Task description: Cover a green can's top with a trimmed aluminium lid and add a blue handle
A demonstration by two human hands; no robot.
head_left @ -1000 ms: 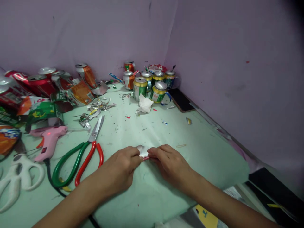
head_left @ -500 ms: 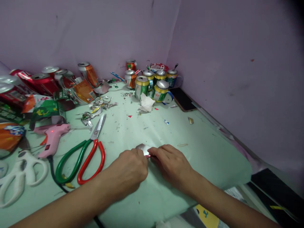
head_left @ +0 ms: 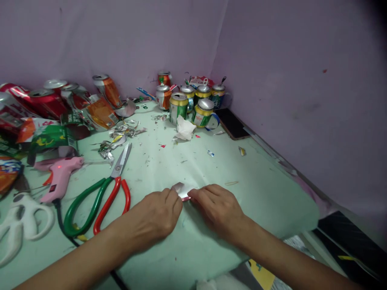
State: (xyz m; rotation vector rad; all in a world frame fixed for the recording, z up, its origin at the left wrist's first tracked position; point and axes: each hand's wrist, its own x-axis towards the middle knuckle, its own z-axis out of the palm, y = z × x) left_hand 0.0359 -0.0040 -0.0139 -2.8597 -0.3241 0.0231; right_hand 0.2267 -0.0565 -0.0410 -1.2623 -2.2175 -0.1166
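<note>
A small sheet of silvery metal (head_left: 186,190) with a red folded edge lies between my hands, near the middle of the table. My left hand (head_left: 160,211) is closed on its left end, fingers curled. My right hand (head_left: 219,209) pinches its right end between thumb and fingers. Parts of the sheet are hidden under the fingers. Left of my left hand lie large scissors (head_left: 116,173) with one green and one red handle.
A pink glue gun (head_left: 62,175) and white scissors (head_left: 28,217) lie left. Cut cans and metal scraps (head_left: 123,133) are behind them. Small can mugs (head_left: 203,114), a crumpled tissue (head_left: 185,129) and a phone (head_left: 234,124) stand or lie at the back. A rubber band (head_left: 231,183) lies right.
My left hand has shifted slightly left and down, and more of the silvery sheet shows between the hands. The view has turned a little to the right.
</note>
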